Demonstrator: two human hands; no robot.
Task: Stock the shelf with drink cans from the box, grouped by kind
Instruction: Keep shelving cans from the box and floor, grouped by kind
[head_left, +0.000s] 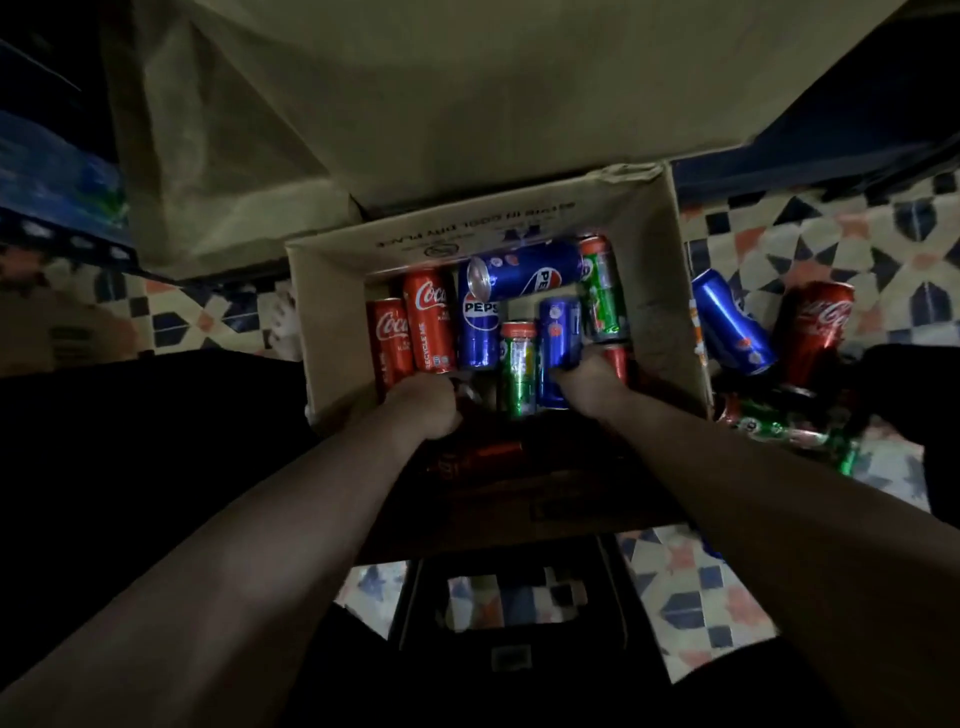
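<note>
An open cardboard box (332, 291) on the floor holds several cans: red Coca-Cola cans (428, 319), blue Pepsi cans (524, 273) and green cans (602, 291). My left hand (423, 402) is curled inside the box at the lower end of the red cans; what it grips is hidden in shadow. Fingers of my right hand (589, 379) curl round an upright blue can (558, 343). A green can (517, 369) stands between my hands.
Right of the box, a blue can (730, 325), a red Coca-Cola can (815, 332) and green cans (795, 431) lie on the patterned tile floor (831, 244). The box's raised flap (415, 104) fills the top. A dark crate (514, 608) sits below.
</note>
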